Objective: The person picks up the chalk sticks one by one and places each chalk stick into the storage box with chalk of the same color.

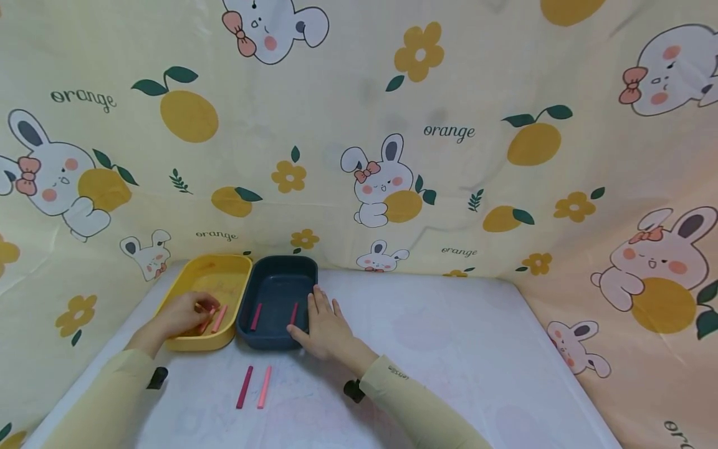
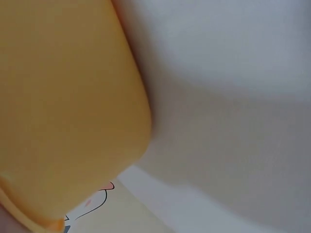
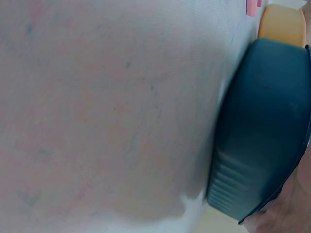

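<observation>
My left hand (image 1: 182, 313) reaches over the near left side of the yellow tray (image 1: 242, 274), fingers curled and pinching the top end of a pink stick (image 1: 205, 322) low inside it. A second pink stick (image 1: 219, 318) leans close beside that one. To the right stands the dark blue tray (image 1: 277, 343), with two dark pink sticks, a left one (image 1: 255, 317) and a right one (image 1: 294, 313). My right hand (image 1: 327, 327) rests along this tray's right rim, fingers straight and thumb over the near corner. In the right wrist view, its outer wall (image 3: 267, 116) shows.
On the white table (image 1: 426, 349), in front of the trays, lie a dark pink stick (image 1: 244, 387) and a light pink stick (image 1: 265, 387), side by side. A cream cloth (image 1: 348, 112) printed with rabbits and oranges hangs behind the table and along its sides.
</observation>
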Motion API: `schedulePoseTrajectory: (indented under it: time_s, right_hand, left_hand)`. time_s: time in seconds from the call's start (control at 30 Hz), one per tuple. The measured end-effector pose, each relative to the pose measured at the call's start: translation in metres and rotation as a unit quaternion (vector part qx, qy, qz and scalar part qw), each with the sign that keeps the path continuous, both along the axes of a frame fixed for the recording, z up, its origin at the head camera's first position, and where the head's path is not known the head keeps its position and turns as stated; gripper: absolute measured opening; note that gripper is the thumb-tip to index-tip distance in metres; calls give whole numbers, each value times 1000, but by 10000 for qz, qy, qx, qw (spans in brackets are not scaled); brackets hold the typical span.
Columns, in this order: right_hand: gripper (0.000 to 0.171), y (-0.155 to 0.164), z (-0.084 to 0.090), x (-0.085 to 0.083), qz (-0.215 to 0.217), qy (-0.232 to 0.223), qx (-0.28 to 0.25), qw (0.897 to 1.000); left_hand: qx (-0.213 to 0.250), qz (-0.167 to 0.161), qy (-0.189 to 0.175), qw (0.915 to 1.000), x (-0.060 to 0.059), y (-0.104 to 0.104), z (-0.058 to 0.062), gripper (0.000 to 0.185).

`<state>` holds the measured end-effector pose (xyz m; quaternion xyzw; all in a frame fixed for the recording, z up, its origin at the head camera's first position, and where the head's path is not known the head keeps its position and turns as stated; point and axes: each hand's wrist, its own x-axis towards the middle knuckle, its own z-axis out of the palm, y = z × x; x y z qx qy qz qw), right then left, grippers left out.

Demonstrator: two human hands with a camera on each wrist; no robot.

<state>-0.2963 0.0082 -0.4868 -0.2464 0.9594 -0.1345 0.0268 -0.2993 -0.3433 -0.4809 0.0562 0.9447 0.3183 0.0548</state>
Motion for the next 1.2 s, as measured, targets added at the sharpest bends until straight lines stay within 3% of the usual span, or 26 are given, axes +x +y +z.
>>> schedulePoseTrajectory:
  time_s: [0.23,0.77,1.0,1.2]
  right_hand:
    - [94,-2,2,0,-39,-37,-16,10000]
    - [94,-1,5,1,33,-8,7,10000]
    - [95,2,4,2,90,48,55,9999]
    - [94,2,4,4,112,53,50,9999]
  left_hand:
    - [-223,32,-58,9997,0,2,4,20]
    - [-151,160,-85,9997,2,4,9,26]
    - [-140,93,218,9996,8,8,11,26]
    - [-133,83,492,9987,21,17,18,27]
